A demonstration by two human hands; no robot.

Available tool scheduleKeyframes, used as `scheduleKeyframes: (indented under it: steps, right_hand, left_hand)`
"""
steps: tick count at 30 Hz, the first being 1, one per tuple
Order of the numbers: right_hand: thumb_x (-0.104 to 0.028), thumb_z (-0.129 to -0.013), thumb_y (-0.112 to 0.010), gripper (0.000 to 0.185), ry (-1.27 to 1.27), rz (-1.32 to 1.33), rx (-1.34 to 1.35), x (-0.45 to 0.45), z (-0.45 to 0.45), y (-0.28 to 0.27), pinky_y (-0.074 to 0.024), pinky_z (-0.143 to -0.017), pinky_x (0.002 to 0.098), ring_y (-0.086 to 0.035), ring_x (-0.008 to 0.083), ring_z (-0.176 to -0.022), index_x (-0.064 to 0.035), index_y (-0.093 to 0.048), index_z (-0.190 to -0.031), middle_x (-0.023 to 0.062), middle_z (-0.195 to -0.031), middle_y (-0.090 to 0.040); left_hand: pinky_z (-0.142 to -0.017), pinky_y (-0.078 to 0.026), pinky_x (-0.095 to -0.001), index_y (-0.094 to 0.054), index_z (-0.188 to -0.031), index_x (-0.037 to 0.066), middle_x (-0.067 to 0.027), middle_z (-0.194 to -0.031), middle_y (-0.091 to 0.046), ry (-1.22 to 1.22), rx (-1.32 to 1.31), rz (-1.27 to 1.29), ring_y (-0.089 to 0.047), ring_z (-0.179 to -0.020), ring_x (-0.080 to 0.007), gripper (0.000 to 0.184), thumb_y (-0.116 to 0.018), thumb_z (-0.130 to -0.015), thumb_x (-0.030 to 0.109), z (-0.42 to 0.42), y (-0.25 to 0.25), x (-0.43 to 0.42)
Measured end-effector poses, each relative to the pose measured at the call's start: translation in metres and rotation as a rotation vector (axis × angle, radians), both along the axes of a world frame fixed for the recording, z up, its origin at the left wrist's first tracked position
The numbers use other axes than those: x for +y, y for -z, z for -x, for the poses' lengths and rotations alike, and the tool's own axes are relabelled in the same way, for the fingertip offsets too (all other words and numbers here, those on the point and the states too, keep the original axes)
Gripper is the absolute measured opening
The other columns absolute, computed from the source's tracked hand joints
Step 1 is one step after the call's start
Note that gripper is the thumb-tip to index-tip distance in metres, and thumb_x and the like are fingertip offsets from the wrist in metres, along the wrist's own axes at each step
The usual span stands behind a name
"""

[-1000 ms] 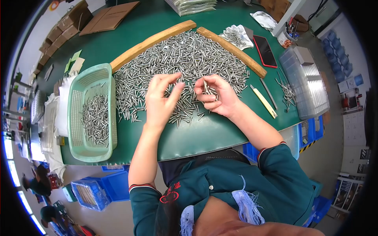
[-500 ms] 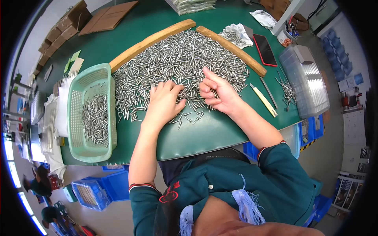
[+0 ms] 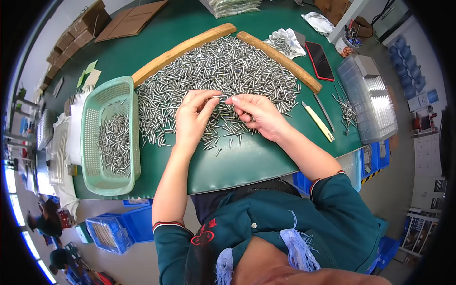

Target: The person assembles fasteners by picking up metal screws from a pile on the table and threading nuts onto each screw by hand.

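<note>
A wide pile of small, shiny metal pins covers the middle of the green table. Over its near part my left hand pinches one metal pin between thumb and fingertips. Close to the other end of that pin, my right hand has thumb and index finger pressed together, its other fingers curled in. What the right hand holds is too small and too covered to make out. A few loose pins lie below the hands at the pile's near edge.
A green plastic basket with more pins stands left. Two wooden strips border the pile's far side. To the right lie a phone, a yellow-handled cutter and a clear plastic box. Two people are far left.
My left hand has risen off the pins and now pinches one. My right hand has turned inward and moved left, its fingertips close to the left hand's.
</note>
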State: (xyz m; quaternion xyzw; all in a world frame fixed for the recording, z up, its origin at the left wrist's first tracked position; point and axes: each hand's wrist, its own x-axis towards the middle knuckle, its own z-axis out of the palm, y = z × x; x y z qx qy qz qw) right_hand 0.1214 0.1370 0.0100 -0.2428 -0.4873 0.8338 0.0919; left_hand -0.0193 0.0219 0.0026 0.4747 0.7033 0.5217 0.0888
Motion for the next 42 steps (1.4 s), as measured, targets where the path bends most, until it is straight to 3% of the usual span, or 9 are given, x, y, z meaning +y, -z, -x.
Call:
scheduleKeyframes:
  steps: [11,14,17,21,23,27,30,36,42]
  right_hand:
    - [-0.025,-0.087,-0.059,0.016,0.036,-0.02,0.016,-0.001,0.001,0.006,-0.0232,-0.037,0.0135,-0.037,-0.0015,-0.052,-0.0096,-0.056,-0.082,-0.007,-0.066,-0.045]
    - [-0.025,-0.088,-0.058,0.017,0.026,0.01,0.017,-0.001,0.001,0.006,-0.0231,-0.038,0.0131,-0.037,-0.0014,-0.053,-0.0085,-0.057,-0.084,-0.0069,-0.067,-0.044]
    - [-0.026,-0.088,-0.058,0.018,0.018,0.056,0.033,0.0,0.0,0.005,-0.0227,-0.037,0.0126,-0.037,-0.0015,-0.053,-0.0071,-0.058,-0.089,-0.0069,-0.068,-0.043]
    - [-0.024,-0.089,-0.057,0.023,0.023,0.076,0.043,0.001,0.0,0.003,-0.0222,-0.037,0.0123,-0.037,-0.0015,-0.053,-0.003,-0.057,-0.098,-0.0065,-0.069,-0.043]
    - [-0.022,-0.09,-0.055,0.025,0.011,0.084,0.039,0.001,0.0,0.0,-0.0221,-0.037,0.0125,-0.036,-0.001,-0.052,-0.0001,-0.055,-0.102,-0.0062,-0.068,-0.042]
    - [-0.022,-0.09,-0.055,0.027,0.004,0.069,0.02,-0.001,0.0,-0.002,-0.0218,-0.037,0.0126,-0.035,-0.0009,-0.052,0.0002,-0.055,-0.104,-0.0064,-0.068,-0.041]
    - [-0.023,-0.09,-0.055,0.027,-0.016,0.069,0.021,-0.002,0.0,-0.002,-0.0218,-0.037,0.0126,-0.034,-0.0008,-0.052,0.0001,-0.055,-0.104,-0.0064,-0.067,-0.041]
    - [-0.027,-0.09,-0.055,0.022,-0.014,0.068,0.024,-0.006,0.001,0.004,-0.0228,-0.038,0.0132,-0.035,-0.0012,-0.053,-0.0048,-0.057,-0.091,-0.0068,-0.068,-0.043]
    - [-0.03,-0.089,-0.057,0.024,0.008,0.061,0.02,-0.007,0.0,0.008,-0.0228,-0.037,0.0138,-0.036,-0.0012,-0.052,-0.0094,-0.053,-0.077,-0.0066,-0.067,-0.044]
  left_hand:
    - [-0.069,-0.049,-0.0276,-0.066,-0.101,0.009,-0.005,-0.085,-0.066,0.036,0.1,0.055,-0.062,-0.077,-0.0176,0.021,-0.063,-0.08,0.01,-0.011,0.001,0.0]
    - [-0.068,-0.049,-0.0242,-0.065,-0.101,0.005,-0.0065,-0.079,-0.066,0.065,-0.264,0.097,-0.062,-0.071,-0.0143,0.02,-0.062,-0.081,0.006,-0.016,-0.006,0.0]
    - [-0.07,-0.048,-0.0274,-0.065,-0.1,0.008,-0.0051,-0.088,-0.066,0.101,-0.304,0.147,-0.062,-0.082,-0.0153,0.02,-0.064,-0.08,0.011,-0.009,-0.001,0.0]
    - [-0.064,-0.046,-0.0242,-0.065,-0.095,0.008,-0.0054,-0.092,-0.062,-0.019,0.288,-0.058,-0.058,-0.083,-0.0144,0.016,-0.066,-0.079,0.011,0.0,0.01,0.002]
    - [-0.064,-0.045,-0.0225,-0.065,-0.092,0.008,-0.0047,-0.092,-0.059,-0.071,0.211,0.047,-0.056,-0.082,-0.0147,0.014,-0.066,-0.079,0.011,0.0,0.004,-0.002]
    - [-0.069,-0.042,-0.0209,-0.06,-0.099,0.006,-0.0016,-0.085,-0.057,-0.016,-0.407,-0.088,-0.053,-0.075,-0.0084,0.017,-0.063,-0.083,0.009,-0.002,0.008,-0.001]
    - [-0.068,-0.042,-0.02,-0.057,-0.104,0.003,-0.0033,-0.091,-0.06,0.1,-0.596,-0.269,-0.054,-0.077,-0.0064,0.018,-0.058,-0.087,0.008,-0.005,0.01,0.003]
    - [-0.084,-0.044,-0.0238,-0.057,-0.109,0.001,-0.0106,-0.108,-0.06,0.212,-0.742,-0.133,-0.057,-0.096,-0.012,0.021,-0.053,-0.089,0.006,-0.02,0.003,0.004]
    - [-0.088,-0.044,-0.0283,-0.059,-0.104,0.0,-0.0107,-0.108,-0.061,0.298,-0.709,-0.247,-0.056,-0.098,-0.0147,0.017,-0.054,-0.089,0.007,-0.027,0.011,0.007]
